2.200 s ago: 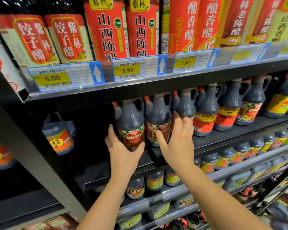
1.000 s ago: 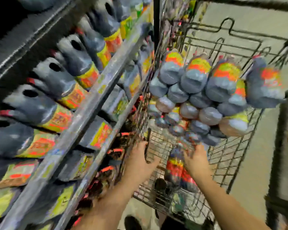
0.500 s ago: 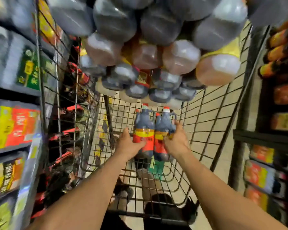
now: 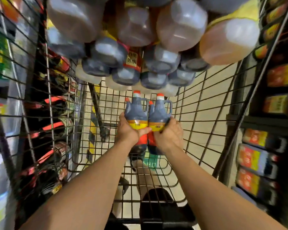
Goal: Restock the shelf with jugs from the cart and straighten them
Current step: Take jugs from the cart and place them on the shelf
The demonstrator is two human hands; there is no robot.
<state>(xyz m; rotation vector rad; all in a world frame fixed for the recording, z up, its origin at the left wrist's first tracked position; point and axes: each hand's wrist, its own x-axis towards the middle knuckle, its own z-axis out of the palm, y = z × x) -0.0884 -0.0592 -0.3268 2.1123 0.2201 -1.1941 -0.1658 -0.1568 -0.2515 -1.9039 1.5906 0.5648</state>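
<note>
A wire cart (image 4: 206,123) fills most of the view, its grid walls running off the frame at 9 and 3 o'clock and its near rim crossing at 6 o'clock. Two shelves flank it: the left shelf (image 4: 5,113) at 9 o'clock is seen through the wire and badly smeared, so its stock reads only as dark bottles with red and green labels. The right shelf (image 4: 264,123) at 3 o'clock shows rows of dark bottles with red and yellow labels, partly cut off by the edge. At 12 o'clock a pile of jugs (image 4: 156,47) lies in the cart with the bottoms turned toward the camera. Over a dozen bottoms show, but blur and the top edge prevent an exact count; some hold dark liquid, a few look pale amber. Just below the pile, at the centre of the cart, two jugs are held side by side and touching, necks pointing to 12 o'clock. The left jug (image 4: 136,113) and the right jug (image 4: 160,114) match: dark contents, a red cap on a white collar, a small red spout cap at 10 o'clock, a loop handle at 2 o'clock, a yellow band over a red label whose print is too small to read. Their lower halves are hidden. The left hand (image 4: 128,131) grasps the left jug round its middle, and the right hand (image 4: 170,136) grasps the right jug likewise. Whether the jugs rest on the cart floor cannot be told.
</note>
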